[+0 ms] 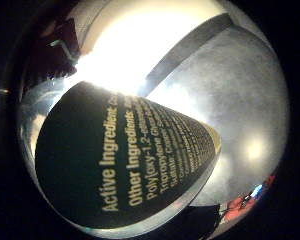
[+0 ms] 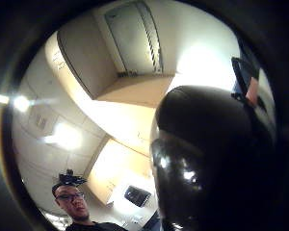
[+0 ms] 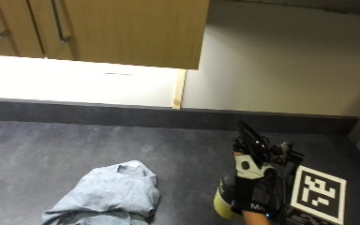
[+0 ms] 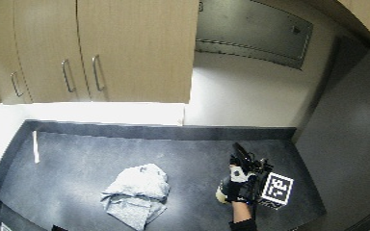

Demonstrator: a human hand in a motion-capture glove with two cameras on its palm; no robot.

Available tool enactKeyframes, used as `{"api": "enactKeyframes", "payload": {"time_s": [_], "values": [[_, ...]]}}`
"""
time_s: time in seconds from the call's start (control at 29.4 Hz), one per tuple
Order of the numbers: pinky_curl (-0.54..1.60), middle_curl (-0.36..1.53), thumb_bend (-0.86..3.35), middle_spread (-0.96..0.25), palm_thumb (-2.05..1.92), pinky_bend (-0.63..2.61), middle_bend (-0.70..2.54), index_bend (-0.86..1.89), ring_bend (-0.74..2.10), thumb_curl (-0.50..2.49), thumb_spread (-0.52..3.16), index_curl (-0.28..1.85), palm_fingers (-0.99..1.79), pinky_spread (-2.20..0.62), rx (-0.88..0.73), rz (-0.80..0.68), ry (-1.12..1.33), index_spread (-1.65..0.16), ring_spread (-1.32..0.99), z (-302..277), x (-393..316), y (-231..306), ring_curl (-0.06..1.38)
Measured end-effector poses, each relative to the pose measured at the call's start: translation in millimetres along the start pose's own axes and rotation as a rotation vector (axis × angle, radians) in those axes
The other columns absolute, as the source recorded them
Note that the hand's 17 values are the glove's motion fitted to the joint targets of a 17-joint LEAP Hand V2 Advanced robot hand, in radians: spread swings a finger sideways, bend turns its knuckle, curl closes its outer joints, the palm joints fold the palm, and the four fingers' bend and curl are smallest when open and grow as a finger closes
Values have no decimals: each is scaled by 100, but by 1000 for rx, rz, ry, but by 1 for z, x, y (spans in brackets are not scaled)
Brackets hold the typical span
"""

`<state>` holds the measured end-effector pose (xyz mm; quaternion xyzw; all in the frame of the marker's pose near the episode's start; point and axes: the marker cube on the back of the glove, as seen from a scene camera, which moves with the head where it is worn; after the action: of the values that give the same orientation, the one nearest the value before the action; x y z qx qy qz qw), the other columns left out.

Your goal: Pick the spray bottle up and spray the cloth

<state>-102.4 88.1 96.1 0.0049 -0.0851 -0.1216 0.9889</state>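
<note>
The gloved right hand (image 3: pixel 251 185) is wrapped around the dark spray bottle with a pale yellow base (image 3: pixel 225 202), fingers curled about its body, at the right side of the dark grey speckled countertop (image 3: pixel 74 150). Whether the bottle's base touches the counter or hangs just above it cannot be told from the outside views. The bottle stands roughly upright, probably so the black trigger head (image 3: pixel 250 136) stays on top and within a finger's reach. In the little-finger palm view the bottle's dark label with yellow print (image 1: pixel 125 165) fills much of the picture (lines such as "Active Ingredient" can be read), which fits a bottle lying against the palm.

The crumpled light blue-grey cloth (image 3: pixel 108 194) lies in a loose heap on the same countertop, well apart from the bottle, toward the person's left. The head appears to point away from the cloth, so the bottle would likely need turning and bringing nearer before any spray could land on it.

Counted: 1 spray bottle, 1 cloth, 1 gloved hand at work. Above the counter hang light wooden wall cabinets (image 4: pixel 108 48), with 3 metal handles (image 4: pixel 96 72) visible in the wide view. The bare hand is not seen.
</note>
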Motion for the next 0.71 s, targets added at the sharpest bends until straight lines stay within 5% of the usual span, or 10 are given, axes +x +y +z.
{"api": "enactKeyframes", "payload": {"time_s": [0.48,0.71], "values": [[28,56,-2,-3,111,17,41,33,27,71,65,63,112,5,-186,-31,0,-15,-6,71,-28,23,49],[29,57,-2,-2,112,18,43,31,27,72,66,63,113,4,-307,-15,196,-16,-6,87,-25,25,50]]}}
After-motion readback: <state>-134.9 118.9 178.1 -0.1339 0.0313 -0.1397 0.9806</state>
